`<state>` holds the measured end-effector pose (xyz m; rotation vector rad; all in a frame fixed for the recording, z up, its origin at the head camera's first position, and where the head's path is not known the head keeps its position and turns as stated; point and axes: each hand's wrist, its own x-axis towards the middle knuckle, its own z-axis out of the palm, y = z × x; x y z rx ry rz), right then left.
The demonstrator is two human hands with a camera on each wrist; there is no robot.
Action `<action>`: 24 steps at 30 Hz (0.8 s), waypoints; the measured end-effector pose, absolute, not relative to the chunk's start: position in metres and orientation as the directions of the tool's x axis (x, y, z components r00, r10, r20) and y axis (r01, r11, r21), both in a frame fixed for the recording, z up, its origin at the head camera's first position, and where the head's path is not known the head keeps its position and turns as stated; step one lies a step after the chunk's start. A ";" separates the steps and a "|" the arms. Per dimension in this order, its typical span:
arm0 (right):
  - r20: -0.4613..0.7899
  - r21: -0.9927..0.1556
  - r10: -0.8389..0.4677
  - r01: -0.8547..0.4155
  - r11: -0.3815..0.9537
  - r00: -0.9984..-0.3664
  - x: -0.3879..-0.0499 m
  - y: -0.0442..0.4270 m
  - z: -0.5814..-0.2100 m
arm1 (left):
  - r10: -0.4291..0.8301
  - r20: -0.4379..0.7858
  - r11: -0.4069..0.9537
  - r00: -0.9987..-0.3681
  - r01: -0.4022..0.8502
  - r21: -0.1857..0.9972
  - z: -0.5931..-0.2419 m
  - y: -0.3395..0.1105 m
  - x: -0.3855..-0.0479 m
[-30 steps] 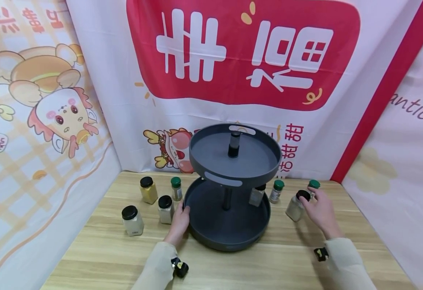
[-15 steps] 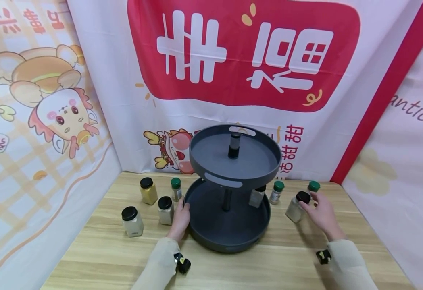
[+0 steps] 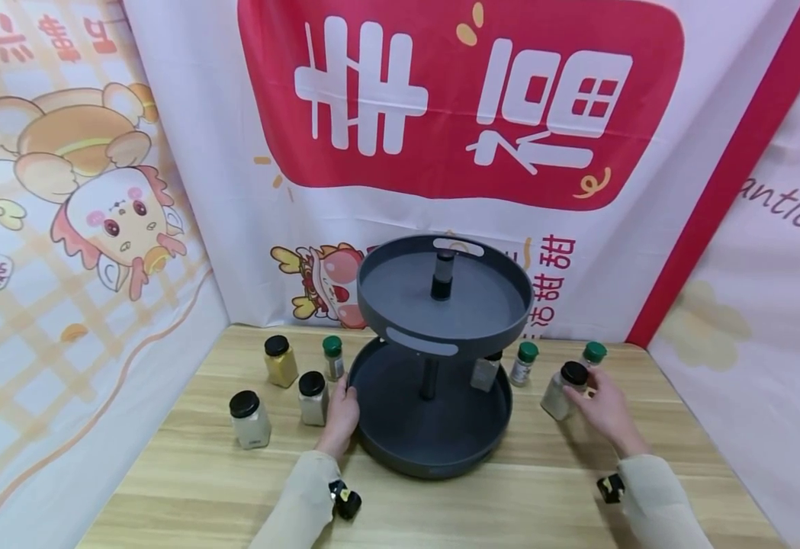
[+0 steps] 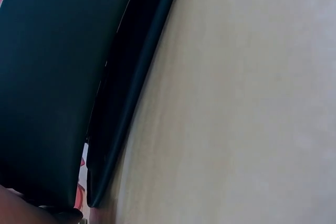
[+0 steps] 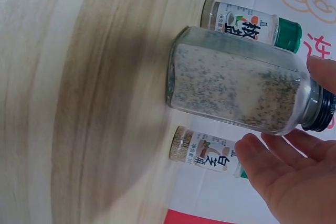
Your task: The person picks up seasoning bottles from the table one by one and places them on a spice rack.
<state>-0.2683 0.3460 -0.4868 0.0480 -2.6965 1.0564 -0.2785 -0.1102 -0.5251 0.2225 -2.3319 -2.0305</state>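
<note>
A dark grey two-tier round tray [image 3: 434, 457] stands mid-table. My left hand [image 3: 341, 418] grips the left rim of its lower tier, thumb over the edge; the left wrist view shows mostly the dark tray wall [image 4: 58, 77]. At the right, my right hand [image 3: 605, 410] holds a glass spice jar [image 5: 236, 82] near its black lid, thumb on one side and fingers on the other. Pale, dark-speckled seasoning fills that jar, which appears to stand on the table. Behind it is a green-capped spice bottle [image 3: 594, 353], partly hidden; another green-capped bottle [image 3: 522, 366] stands nearer the tray.
Left of the tray stand a yellow-filled jar [image 3: 281, 362], two pale-filled jars [image 3: 252, 422] [image 3: 313, 400] and a green-capped bottle [image 3: 333, 358]. A black-lidded jar [image 3: 486, 371] shows beneath the upper tier at right. Printed cloth [image 3: 461, 99] hangs behind the wooden table [image 3: 187, 488].
My right hand's fingers have come down from beside the green cap onto the side of the black-lidded jar. My left hand stays on the tray rim, and the tray has not visibly moved.
</note>
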 end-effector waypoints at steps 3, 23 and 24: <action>0.218 -0.669 0.056 -0.108 0.735 -0.974 -0.269 0.347 -0.488 | -0.136 -0.048 0.129 -0.990 -0.065 0.989 -0.524 -0.109 -0.276; 0.245 -0.644 0.091 -0.092 0.760 -0.965 -0.274 0.346 -0.499 | -0.131 -0.035 0.224 -0.991 -0.064 0.973 -0.520 -0.106 -0.262; 0.237 -0.644 0.094 -0.085 0.760 -0.967 -0.274 0.346 -0.499 | -0.131 -0.033 0.232 -0.991 -0.063 0.971 -0.520 -0.106 -0.261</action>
